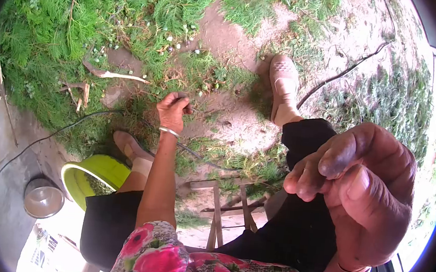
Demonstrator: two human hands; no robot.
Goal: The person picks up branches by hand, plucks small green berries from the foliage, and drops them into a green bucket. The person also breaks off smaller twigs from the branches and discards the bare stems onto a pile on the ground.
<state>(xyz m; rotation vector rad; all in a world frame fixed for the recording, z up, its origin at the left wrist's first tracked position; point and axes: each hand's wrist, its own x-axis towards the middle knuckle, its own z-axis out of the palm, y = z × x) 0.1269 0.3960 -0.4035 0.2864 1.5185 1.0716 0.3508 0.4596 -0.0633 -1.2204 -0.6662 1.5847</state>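
My left hand, with a bracelet on the wrist, is low over the ground by the edge of the evergreen sprigs. Its fingers are curled closed, and I cannot make out what is in them. Close to the camera, my right hand is raised above my right leg. Its thumb and fingers come together in a pinch; anything between them is too small or hidden to tell. Small pale round cones are scattered among the green sprigs. A bare forked twig lies left of my left hand.
A lime-green tub with small bits inside stands by my left leg, and a metal bowl beyond it. A black cable crosses the ground. A wooden frame is between my legs. Darker cut foliage lies at right.
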